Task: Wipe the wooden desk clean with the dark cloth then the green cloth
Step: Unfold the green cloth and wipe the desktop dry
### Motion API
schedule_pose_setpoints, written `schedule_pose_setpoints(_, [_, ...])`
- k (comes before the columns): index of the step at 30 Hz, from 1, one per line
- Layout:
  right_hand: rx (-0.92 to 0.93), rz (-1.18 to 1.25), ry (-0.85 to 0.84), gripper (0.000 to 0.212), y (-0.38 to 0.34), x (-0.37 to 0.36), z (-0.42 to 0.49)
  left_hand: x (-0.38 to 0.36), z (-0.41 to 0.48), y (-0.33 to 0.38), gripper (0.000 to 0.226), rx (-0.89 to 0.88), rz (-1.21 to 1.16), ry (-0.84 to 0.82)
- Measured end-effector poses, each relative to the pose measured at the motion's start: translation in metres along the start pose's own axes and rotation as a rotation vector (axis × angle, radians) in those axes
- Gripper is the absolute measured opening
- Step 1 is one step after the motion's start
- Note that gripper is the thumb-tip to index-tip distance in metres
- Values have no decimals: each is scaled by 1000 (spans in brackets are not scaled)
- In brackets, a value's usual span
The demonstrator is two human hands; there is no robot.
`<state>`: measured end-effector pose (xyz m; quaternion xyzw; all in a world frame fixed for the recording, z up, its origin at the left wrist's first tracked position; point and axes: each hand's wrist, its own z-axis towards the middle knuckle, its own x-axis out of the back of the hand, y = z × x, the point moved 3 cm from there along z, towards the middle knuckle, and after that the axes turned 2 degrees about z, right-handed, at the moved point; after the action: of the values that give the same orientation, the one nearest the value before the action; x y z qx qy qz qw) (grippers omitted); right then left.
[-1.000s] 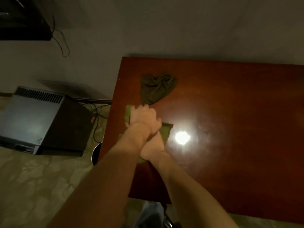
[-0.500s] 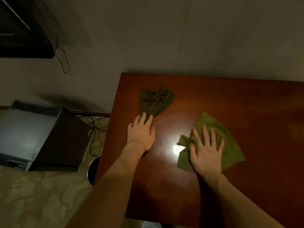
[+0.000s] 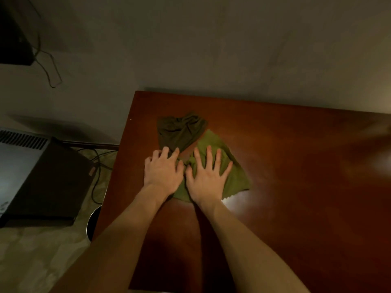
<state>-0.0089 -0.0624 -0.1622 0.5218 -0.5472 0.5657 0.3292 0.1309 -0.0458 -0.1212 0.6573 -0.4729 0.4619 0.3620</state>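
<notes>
Change vs. half a second ago: the green cloth (image 3: 230, 172) and the right hand (image 3: 206, 176) on it have slid left across the table (image 3: 296, 187), from well apart from the left hand (image 3: 163, 172) to just beside it. The cloth's far corner now touches or slightly overlaps the near edge of the dark cloth (image 3: 179, 132); earlier the two cloths were clearly separate. The dark cloth is unchanged, crumpled near the table's far-left corner. The left hand has stayed in about the same spot.

Right hand: open, palm down, fingers spread, pressed flat on the green cloth; no pinch or grip visible. Cloth spreads out to the right of and beyond the hand, near edge just by the wrist.

Left hand: open, palm down, fingers somewhat curled, fingertips touching the near edge of the dark cloth; holds nothing. Thumb side abuts the green cloth's left edge.

Bright glare on the table just right of the green cloth.
</notes>
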Motion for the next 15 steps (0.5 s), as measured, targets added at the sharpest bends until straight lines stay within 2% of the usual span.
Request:
schedule_pose_setpoints(5, [18,64,-165,66,6,15,12,6,-11,17,58,0,45,-5])
schedule_pose_setpoints(8, [32,141,-246,66,4,32,13,19,-18,23,53,-13,92,55])
schedule_pose_setpoints(11, [91,177,-258,64,8,55,8,41,-26,33,51,-105,75,93])
schedule_pose_setpoints(15, [147,95,-258,65,21,89,-3,77,-32,45,53,-218,89,126])
